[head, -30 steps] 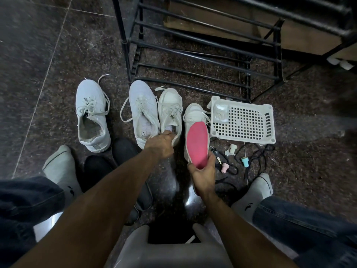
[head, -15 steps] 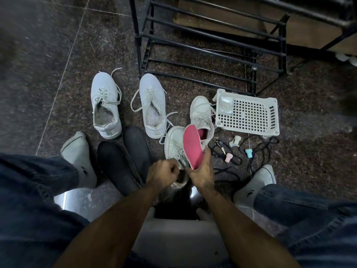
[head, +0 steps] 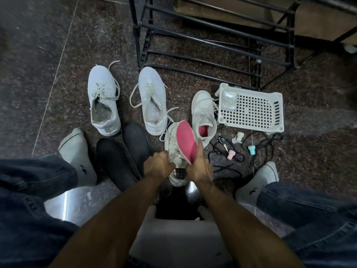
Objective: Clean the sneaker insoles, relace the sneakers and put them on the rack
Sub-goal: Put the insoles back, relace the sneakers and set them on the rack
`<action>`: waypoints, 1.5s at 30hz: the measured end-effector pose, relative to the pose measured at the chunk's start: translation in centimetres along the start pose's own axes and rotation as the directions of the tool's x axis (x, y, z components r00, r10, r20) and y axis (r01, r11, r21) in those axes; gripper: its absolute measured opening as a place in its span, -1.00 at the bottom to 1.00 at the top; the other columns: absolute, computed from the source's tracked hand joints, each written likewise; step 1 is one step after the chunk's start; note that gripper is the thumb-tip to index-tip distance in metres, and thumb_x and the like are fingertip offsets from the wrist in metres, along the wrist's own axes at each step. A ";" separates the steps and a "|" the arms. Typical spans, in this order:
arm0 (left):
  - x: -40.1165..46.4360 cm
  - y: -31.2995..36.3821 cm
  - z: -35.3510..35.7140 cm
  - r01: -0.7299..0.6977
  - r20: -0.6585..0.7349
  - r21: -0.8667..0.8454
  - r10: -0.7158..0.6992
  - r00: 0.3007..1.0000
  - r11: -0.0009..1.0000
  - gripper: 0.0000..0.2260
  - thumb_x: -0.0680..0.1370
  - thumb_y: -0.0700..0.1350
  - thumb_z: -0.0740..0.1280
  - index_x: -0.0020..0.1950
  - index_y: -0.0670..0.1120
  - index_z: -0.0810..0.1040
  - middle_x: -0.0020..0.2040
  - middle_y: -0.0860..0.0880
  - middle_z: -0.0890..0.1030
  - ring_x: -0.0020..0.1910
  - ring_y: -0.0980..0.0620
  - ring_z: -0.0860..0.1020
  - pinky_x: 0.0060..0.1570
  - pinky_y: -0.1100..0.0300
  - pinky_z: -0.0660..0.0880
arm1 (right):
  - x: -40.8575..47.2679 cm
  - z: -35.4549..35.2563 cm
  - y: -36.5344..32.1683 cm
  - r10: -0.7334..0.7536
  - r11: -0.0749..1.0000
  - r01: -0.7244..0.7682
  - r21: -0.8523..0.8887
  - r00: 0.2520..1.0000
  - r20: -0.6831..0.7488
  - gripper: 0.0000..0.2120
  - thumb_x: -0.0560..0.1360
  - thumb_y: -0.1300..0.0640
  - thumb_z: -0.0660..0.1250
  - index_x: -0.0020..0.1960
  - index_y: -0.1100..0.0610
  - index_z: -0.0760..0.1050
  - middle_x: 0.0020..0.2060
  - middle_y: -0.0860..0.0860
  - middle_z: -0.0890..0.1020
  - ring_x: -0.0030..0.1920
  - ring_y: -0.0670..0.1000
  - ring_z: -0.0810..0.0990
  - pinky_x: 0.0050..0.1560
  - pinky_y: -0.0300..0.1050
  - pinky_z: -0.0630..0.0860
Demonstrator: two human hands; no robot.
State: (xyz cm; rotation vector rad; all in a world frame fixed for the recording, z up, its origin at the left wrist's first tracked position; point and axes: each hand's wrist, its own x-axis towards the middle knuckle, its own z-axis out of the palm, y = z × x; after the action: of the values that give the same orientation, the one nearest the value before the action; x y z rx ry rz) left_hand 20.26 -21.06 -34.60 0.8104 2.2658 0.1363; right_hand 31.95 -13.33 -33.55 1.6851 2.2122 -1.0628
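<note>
My right hand [head: 199,167] grips a pink insole [head: 186,142] by its heel end, tilted over a small white sneaker [head: 173,151]. My left hand [head: 157,166] grips that sneaker at its opening, near the tongue. A second small white sneaker [head: 202,113] with a pink lining stands just to the right. Two larger white sneakers lie on the floor further back, one on the left [head: 103,97] and one in the middle [head: 153,99], both with loose laces. The black metal shoe rack [head: 202,45] stands behind them.
A white plastic basket [head: 251,109] lies right of the sneakers. Black laces [head: 260,146], keys [head: 222,142] and small pink and teal objects are scattered below it. Two black insoles [head: 123,155] lie at left. My socked feet [head: 77,151] and a grey stool [head: 183,238] frame the space.
My left hand has pulled the small white sneaker back from the row toward me. My right hand has brought the pink insole in beside it. The camera moved closer.
</note>
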 end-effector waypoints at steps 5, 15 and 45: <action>-0.4 -1.7 -0.2 0.019 0.003 -0.009 -0.019 1.000 1.000 -0.71 0.43 0.08 0.33 0.07 -0.04 0.50 0.04 -0.11 0.62 0.02 -0.21 0.59 0.00 0.01 0.54 | 0.4 -1.2 0.9 0.028 0.998 -0.027 0.049 0.999 -0.016 -0.04 0.43 0.26 0.37 0.55 -0.15 -0.19 0.21 0.22 0.57 0.11 0.26 0.59 0.10 0.11 0.56; -0.6 -1.4 2.0 -0.512 -0.120 0.529 0.657 0.745 0.677 -0.88 0.30 -0.09 0.47 -0.20 -0.02 0.60 0.09 -0.02 0.55 0.01 -0.08 0.47 -0.17 0.02 0.40 | -0.6 -0.2 1.3 0.031 0.999 -0.031 0.036 0.999 -0.009 -0.02 0.43 0.16 0.40 0.53 -0.16 -0.25 0.20 0.20 0.57 0.12 0.27 0.58 0.06 0.10 0.53; 4.4 -0.9 -1.7 -0.646 0.266 0.180 0.596 0.758 0.742 -0.72 0.63 0.00 0.17 0.09 -0.18 0.53 0.13 -0.08 0.44 0.01 -0.16 0.55 0.06 -0.03 0.46 | 0.8 -0.3 0.5 -0.042 0.998 0.047 -0.045 0.994 0.100 0.02 0.40 0.21 0.40 0.49 -0.24 -0.29 0.14 0.18 0.60 0.05 0.25 0.60 0.03 0.15 0.55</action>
State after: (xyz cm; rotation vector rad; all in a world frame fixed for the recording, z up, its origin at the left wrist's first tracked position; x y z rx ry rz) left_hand 16.25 -18.98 -36.31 1.6451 1.7620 0.0592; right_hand 32.24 -12.49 -33.98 1.5357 2.2045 -1.0713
